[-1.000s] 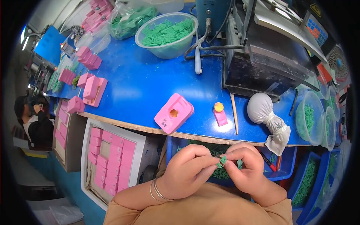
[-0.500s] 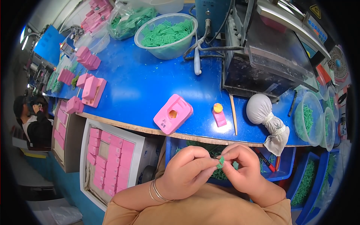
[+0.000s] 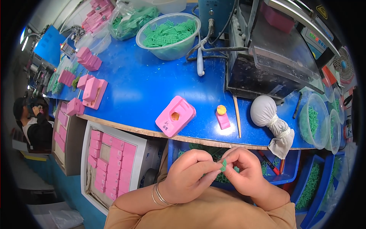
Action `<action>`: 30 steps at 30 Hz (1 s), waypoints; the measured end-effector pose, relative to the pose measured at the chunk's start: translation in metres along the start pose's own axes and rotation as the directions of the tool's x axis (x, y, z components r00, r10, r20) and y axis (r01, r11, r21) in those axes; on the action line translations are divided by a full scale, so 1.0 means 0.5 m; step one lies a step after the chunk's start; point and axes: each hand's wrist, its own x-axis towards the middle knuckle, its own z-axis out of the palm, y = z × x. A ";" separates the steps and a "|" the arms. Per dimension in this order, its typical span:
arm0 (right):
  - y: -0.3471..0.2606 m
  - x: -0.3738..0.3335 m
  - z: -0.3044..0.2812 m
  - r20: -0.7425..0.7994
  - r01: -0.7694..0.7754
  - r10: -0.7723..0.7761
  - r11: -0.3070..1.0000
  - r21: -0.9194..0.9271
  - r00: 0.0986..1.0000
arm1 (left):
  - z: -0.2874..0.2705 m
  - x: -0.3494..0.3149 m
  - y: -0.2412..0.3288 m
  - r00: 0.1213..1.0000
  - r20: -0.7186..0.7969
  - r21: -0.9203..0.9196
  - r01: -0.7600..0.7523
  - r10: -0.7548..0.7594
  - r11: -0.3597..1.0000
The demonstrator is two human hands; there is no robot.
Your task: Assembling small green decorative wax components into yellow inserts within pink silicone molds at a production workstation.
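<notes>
Over the drawer at the table's front edge, my left hand [image 3: 192, 171] and my right hand [image 3: 247, 170] meet fingertip to fingertip. Both pinch one small green wax piece [image 3: 223, 165]; its exact shape is partly hidden by my fingers. Beneath them, the blue drawer [image 3: 291, 168] holds a tangle of green pieces. On the blue table [image 3: 141, 82] beyond my hands lies a pink mould half [image 3: 182, 120] with a round cavity. To its right is a smaller pink block [image 3: 223, 121] with a yellow knob on top.
A wooden stick [image 3: 237, 116] and a tied cloth pouch [image 3: 265, 110] lie right of the moulds. A dark machine [image 3: 263, 72] stands behind them. Farther back sits a bowl [image 3: 167, 52] of green pieces. Pink blocks fill a white tray [image 3: 143, 147] at left.
My fingers have shifted slightly and the green piece has turned a little between them. At the machine, the silver bar and the pink block under it have moved slightly.
</notes>
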 end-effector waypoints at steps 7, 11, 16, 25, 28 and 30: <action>-0.011 0.010 -0.003 -0.034 0.228 -0.242 0.944 -0.238 0.970 | -0.001 0.000 -0.005 1.000 -0.009 0.023 -0.018 0.018 1.000; -0.019 0.009 -0.003 -0.038 0.279 -0.306 0.905 -0.321 0.951 | -0.001 -0.001 0.000 1.000 -0.004 0.006 0.010 -0.010 1.000; -0.017 0.007 -0.004 -0.041 0.279 -0.309 0.901 -0.332 0.950 | -0.001 -0.003 -0.002 1.000 0.005 -0.003 0.012 -0.012 1.000; -0.020 0.006 -0.001 -0.047 0.270 -0.301 0.904 -0.332 0.952 | 0.001 -0.007 -0.006 1.000 0.024 -0.013 -0.019 0.019 1.000; -0.016 0.007 -0.002 -0.049 0.281 -0.315 0.899 -0.337 0.948 | 0.003 -0.005 -0.009 0.999 0.018 -0.006 -0.048 0.048 0.999; -0.015 0.007 0.000 -0.038 0.298 -0.330 0.892 -0.340 0.943 | 0.002 -0.006 -0.008 0.998 0.015 -0.006 -0.053 0.053 0.999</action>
